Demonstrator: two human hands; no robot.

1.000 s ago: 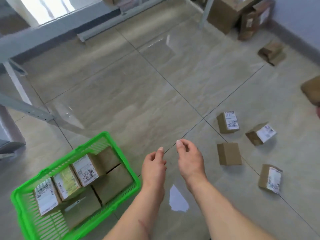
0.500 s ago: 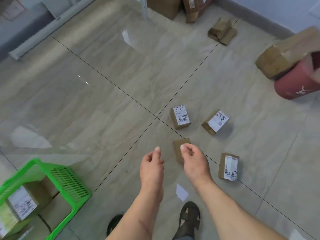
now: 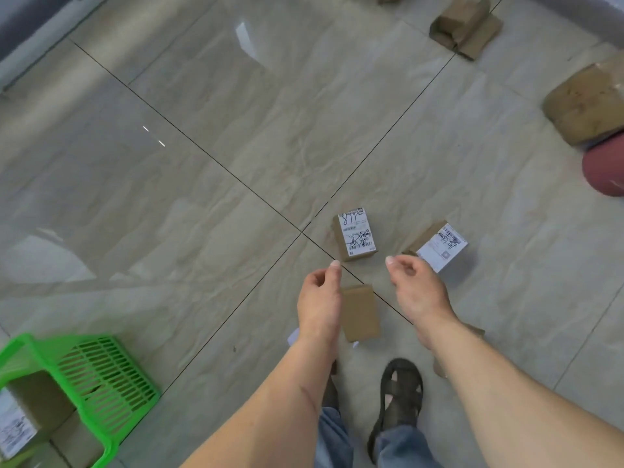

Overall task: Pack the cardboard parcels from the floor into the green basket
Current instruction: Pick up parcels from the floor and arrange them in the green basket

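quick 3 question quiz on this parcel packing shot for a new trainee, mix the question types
1. True or false: the left hand and the right hand are both empty.
2. Which parcel lies between the two hands? A) the plain parcel with no label showing B) the labelled parcel by the tile joint C) the tilted labelled parcel
3. Fill in: the green basket sits at the lower ____ of the view, with parcels already inside.

Key: 1 true; 2 A; 3 left
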